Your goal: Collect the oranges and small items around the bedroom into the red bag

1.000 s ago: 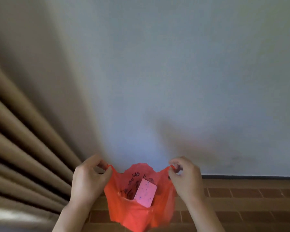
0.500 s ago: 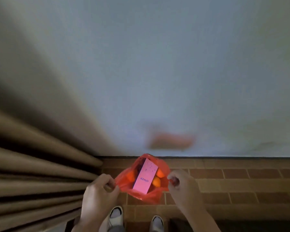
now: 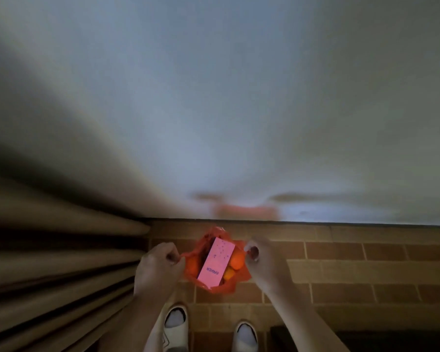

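Note:
The red bag (image 3: 221, 288) hangs open between my hands, low in the head view above the brick-pattern floor. My left hand (image 3: 156, 270) pinches its left handle and my right hand (image 3: 267, 262) pinches its right handle. Inside the bag a pink box (image 3: 215, 262) lies slantwise across the opening. Oranges show beside it: one on the left (image 3: 192, 266), one on the right (image 3: 236, 260), and a smaller one below that (image 3: 228, 274). Whatever lies under the box is hidden.
A pale wall (image 3: 239, 110) rises just ahead, meeting the brick-pattern floor (image 3: 353, 270). Beige curtain folds (image 3: 48, 262) hang on the left. My feet in white slippers (image 3: 175, 323) stand below the bag. A dark object (image 3: 366, 339) sits at the lower right.
My view has tilted down from the wall to the floor. The bag has dropped lower and opened wider, so the oranges and my feet now show.

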Motion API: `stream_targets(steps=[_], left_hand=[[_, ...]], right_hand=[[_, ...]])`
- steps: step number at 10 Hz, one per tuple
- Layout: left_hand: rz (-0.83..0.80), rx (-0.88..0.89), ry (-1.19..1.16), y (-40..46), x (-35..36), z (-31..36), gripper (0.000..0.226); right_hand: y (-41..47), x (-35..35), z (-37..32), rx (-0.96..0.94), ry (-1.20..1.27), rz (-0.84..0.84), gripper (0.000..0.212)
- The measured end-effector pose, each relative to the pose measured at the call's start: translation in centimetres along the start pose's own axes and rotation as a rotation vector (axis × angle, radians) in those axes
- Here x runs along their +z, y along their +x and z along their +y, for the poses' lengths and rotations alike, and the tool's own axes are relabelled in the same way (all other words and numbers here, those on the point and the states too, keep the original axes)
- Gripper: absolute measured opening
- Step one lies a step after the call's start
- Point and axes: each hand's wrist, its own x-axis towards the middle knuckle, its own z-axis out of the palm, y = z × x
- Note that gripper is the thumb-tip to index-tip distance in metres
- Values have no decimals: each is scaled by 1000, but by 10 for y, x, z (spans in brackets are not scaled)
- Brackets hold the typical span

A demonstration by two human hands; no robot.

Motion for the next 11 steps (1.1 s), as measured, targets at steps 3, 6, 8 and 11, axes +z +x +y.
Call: stream_targets(steps=[3, 6, 8, 11], left_hand=[[-91, -58, 77, 32, 67, -48, 27], [-122, -76, 96, 88, 110, -31, 26], [-205, 10, 25, 113, 141, -29, 23], [-180, -14, -52, 68, 117, -30, 17]], right_hand=[[41, 81, 41, 60, 6, -71, 23], [99, 108, 39, 68, 25, -71, 13], [115, 116, 42, 73, 70, -111, 16], [70, 80, 51, 159, 236, -98, 20]])
